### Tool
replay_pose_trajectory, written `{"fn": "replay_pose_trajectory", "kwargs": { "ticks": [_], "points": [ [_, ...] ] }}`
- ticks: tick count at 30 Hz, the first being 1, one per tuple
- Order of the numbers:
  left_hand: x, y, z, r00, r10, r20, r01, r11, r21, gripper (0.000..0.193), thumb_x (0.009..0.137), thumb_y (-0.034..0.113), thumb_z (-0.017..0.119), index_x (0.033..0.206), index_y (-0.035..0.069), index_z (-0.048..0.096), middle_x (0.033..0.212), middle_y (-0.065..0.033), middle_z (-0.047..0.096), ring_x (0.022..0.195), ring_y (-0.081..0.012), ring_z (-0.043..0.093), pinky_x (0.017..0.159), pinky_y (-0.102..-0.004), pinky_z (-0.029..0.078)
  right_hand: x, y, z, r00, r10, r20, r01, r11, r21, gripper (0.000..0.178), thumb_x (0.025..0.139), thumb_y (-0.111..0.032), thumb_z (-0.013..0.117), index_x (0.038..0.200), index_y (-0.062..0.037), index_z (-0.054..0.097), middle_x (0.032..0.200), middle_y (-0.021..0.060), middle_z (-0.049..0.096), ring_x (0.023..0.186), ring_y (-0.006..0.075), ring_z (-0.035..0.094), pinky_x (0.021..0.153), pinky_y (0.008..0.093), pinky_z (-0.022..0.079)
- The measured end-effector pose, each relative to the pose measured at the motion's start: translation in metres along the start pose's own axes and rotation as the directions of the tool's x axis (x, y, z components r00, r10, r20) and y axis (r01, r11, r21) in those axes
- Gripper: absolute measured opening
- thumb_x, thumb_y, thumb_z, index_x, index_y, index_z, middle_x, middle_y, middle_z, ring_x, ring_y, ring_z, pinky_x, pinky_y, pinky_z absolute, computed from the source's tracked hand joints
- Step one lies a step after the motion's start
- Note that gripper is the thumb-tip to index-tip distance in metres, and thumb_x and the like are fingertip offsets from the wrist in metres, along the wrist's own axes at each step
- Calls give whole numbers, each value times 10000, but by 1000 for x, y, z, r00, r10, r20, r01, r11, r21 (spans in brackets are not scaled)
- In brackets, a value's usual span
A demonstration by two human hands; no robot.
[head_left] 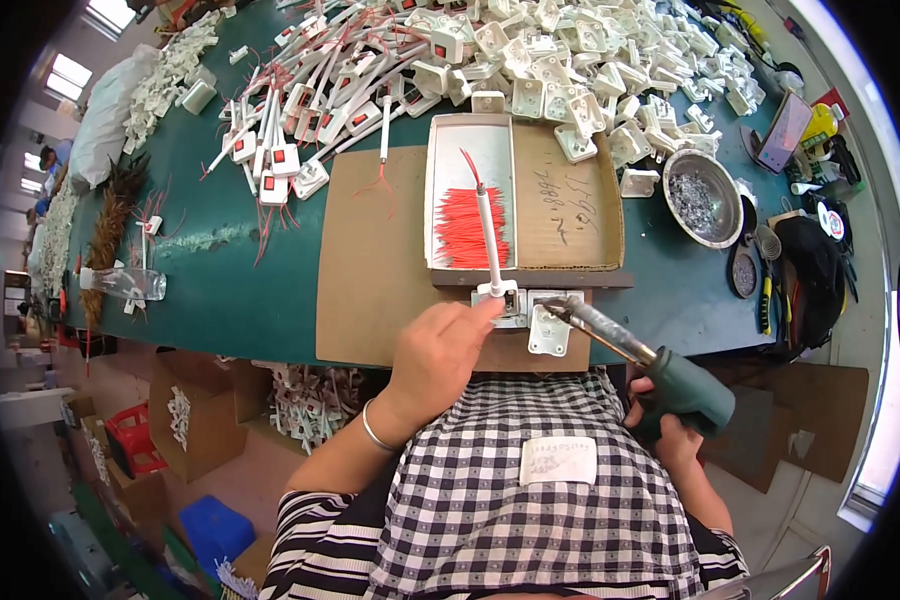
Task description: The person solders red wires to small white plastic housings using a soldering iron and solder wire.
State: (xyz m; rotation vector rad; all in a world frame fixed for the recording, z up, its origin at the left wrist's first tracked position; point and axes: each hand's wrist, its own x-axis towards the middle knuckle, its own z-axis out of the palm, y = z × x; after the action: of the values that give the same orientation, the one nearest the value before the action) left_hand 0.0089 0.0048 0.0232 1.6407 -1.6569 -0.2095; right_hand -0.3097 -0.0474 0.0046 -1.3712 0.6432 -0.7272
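Note:
My left hand is closed, thumb and fingertips pinching the base of a small white plastic switch housing at the bench's front edge. From that housing a white cable stands up, with red wire ends at its top. My right hand grips a green soldering gun by its handle, low at the right. The gun's metal barrel points left, its tip close to the housing and above a white plastic cover. The fine contact at the tip is too small to make out.
Just beyond the hands, a cardboard tray holds cut red wires. White housings and switches with cables are heaped at the back. A metal bowl stands right, near a phone. A plastic bottle lies left.

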Motion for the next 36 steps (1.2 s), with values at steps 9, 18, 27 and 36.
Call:
{"fn": "replay_pose_trajectory", "kwargs": {
  "ticks": [9, 18, 27, 36],
  "points": [
    [3, 1, 8, 991, -57, -119, 48, 996, -79, 179, 704, -17, 685, 828, 61, 582, 729, -62, 569, 663, -250, 534, 585, -360, 440, 18, -25, 15, 997, 26, -68, -47, 944, -327, 185, 791, -153, 602, 921, -21, 614, 840, 97, 663, 702, 178, 645, 725, 304, 506],
    [10, 0, 15, 995, 8, -99, 2, 995, 96, 164, 668, -6, 658, 763, 84, 558, 690, -35, 526, 667, -238, 470, 599, -354, 396, 27, -32, 15, 971, -195, 139, 236, 683, -691, 248, 834, -214, 605, 904, 23, 625, 667, 69, 638, 586, 172, 627, 587, 278, 502],
    [11, -2, 14, 998, -66, -20, 66, 998, 2, 151, 665, 6, 658, 745, 76, 551, 676, -37, 537, 661, -244, 471, 598, -360, 398, 16, -28, 13, 997, 16, 73, 33, 777, -628, 283, 705, -55, 669, 987, -34, 663, 1018, 83, 659, 953, 278, 606, 844, 357, 468],
    [13, -4, 14, 997, -74, 3, 74, 997, -17, 152, 666, 20, 655, 729, 68, 525, 686, -55, 544, 657, -256, 476, 609, -369, 405, 24, -35, 17, 981, -86, 175, 183, 710, -680, 327, 706, -65, 684, 1028, -37, 641, 1030, 84, 650, 969, 267, 606, 868, 346, 457]
  ]
}}
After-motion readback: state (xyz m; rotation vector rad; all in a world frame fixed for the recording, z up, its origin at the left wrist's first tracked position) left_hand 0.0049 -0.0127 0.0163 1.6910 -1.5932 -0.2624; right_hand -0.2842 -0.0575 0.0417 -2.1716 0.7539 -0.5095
